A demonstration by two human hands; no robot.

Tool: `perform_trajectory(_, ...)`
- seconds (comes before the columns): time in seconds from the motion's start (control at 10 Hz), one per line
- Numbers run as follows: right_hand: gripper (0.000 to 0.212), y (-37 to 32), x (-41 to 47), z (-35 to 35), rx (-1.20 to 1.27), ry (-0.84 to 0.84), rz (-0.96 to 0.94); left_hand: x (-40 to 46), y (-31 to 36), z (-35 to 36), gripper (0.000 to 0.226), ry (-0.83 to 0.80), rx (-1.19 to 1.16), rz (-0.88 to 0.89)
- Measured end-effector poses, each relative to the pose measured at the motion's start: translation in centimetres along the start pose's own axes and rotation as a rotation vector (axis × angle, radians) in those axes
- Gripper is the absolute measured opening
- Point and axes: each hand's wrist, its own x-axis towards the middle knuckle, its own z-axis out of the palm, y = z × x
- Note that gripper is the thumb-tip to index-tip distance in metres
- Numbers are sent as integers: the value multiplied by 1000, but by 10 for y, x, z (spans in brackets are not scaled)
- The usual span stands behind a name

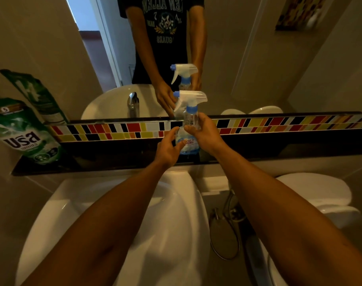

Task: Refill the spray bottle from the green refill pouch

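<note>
A clear spray bottle (188,122) with a white trigger head and a blue collar stands upright on the dark ledge (97,159) below the mirror. My right hand (205,134) grips its middle from the right. My left hand (168,148) is at the bottle's lower left, fingers apart and just touching or nearly touching its label. The green refill pouch (25,133) leans upright at the far left end of the ledge, well apart from both hands.
A white basin (172,234) lies under my forearms. A toilet (320,195) and a hose with a sprayer (225,223) are at the right. A coloured tile strip (279,124) and the mirror (238,58) rise behind the ledge, with the tap visible only as a reflection.
</note>
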Motion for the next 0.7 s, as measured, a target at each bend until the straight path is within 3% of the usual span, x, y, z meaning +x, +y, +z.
perform_trajectory(0.4, 50, 8, 1, 2, 49, 0, 17, 0, 1, 2, 60, -3, -25, -21)
perform_trajectory(0.5, 69, 10, -4, 3, 50, -12, -20, -6, 8, 1, 66, -26, -23, -54)
perform_trajectory(0.6, 83, 12, -11, 7, 84, 41, -68, -15, 10, -6, 65, -46, -19, -38)
perform_trajectory(0.7, 75, 11, -25, 16, 44, 317, -44, -27, 18, -17, 47, -20, 69, -5)
